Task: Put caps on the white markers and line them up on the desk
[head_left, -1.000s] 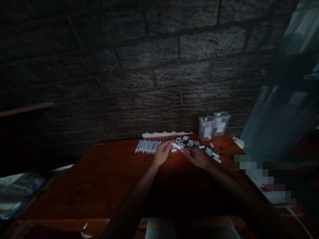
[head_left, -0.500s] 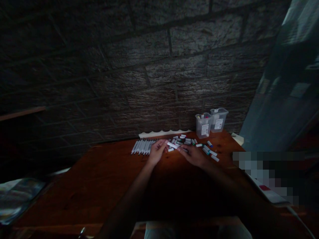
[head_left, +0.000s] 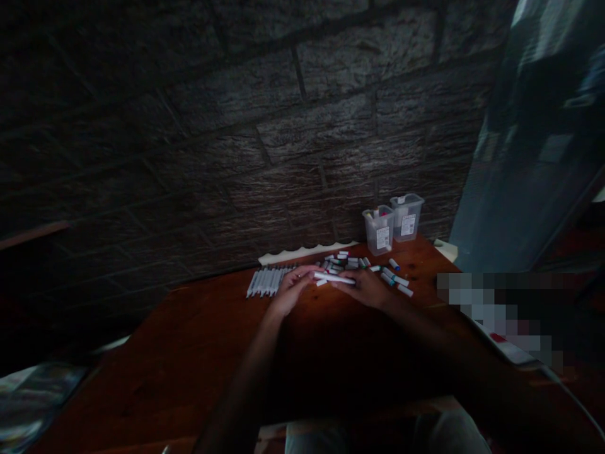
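Note:
A white marker (head_left: 333, 277) lies crosswise between my two hands, just above the tabletop. My left hand (head_left: 292, 289) pinches its left end, and my right hand (head_left: 366, 287) closes around its right end. Left of my left hand, several white markers without caps (head_left: 265, 281) lie side by side in a row, partly hidden by that hand. Behind and to the right of my hands, loose marker caps (head_left: 352, 261) with coloured ends are scattered. A few more caps (head_left: 396, 280) lie to the right of my right hand.
Two clear plastic containers (head_left: 378, 232) with labels stand at the back right of the wooden table (head_left: 189, 353); the nearer one holds some coloured items. A white wavy-edged strip (head_left: 307, 253) lies along the brick wall (head_left: 331, 139). A grey curtain (head_left: 505, 183) hangs at the right.
The view has shifted slightly. The marker between my hands lies flatter now, with my right hand further along it. The row of markers and the containers stay in place.

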Demonstrator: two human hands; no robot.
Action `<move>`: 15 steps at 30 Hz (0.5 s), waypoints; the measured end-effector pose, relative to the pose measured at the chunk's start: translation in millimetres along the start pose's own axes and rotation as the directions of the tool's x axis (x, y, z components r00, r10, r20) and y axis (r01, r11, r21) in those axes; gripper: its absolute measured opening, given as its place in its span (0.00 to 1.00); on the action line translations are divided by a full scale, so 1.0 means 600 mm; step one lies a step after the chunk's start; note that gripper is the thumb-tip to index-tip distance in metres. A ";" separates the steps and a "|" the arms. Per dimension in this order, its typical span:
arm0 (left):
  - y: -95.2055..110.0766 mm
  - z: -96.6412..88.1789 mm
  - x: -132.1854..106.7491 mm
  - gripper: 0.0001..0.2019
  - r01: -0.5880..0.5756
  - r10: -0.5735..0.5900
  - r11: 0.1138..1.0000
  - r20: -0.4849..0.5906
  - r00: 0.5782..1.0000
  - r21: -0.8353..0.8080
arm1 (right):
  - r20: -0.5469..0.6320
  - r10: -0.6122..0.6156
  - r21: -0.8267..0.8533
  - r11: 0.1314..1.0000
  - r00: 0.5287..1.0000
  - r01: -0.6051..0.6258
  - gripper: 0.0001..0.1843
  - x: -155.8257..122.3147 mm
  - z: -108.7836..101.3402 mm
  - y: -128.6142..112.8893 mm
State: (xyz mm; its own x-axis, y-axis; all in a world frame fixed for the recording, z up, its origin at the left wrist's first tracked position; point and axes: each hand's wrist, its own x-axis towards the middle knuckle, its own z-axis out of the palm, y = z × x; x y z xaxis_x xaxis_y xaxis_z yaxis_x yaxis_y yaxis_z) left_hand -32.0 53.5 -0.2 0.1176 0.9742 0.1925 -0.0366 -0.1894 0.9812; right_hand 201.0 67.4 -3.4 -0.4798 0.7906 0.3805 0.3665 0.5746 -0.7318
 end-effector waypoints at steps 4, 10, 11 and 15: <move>0.004 0.003 0.001 0.17 -0.008 0.008 1.000 -0.060 0.998 -0.004 | -0.002 -0.039 0.104 0.994 0.999 0.039 0.17 0.002 0.000 -0.001; 0.015 0.012 -0.004 0.15 -0.016 0.025 0.989 -0.064 0.998 0.144 | -0.008 0.077 0.363 0.929 0.997 -0.069 0.22 0.006 0.005 -0.003; 0.016 0.014 -0.006 0.15 -0.014 0.023 0.982 -0.046 0.999 0.188 | 0.011 0.150 0.391 0.909 0.989 -0.142 0.25 0.008 0.006 -0.002; 0.019 0.026 -0.014 0.15 -0.052 0.036 0.924 0.047 0.998 0.378 | 0.026 0.344 0.504 0.807 0.939 -0.309 0.40 0.016 0.000 0.006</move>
State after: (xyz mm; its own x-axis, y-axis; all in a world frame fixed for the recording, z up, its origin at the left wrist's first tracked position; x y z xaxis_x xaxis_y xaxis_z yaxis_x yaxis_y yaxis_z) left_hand -18.2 41.3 9.9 0.1631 0.9598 0.2283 0.3350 -0.2715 0.9023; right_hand 197.5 77.1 -2.4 -0.3448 0.9342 0.0913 0.0421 0.1125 -0.9928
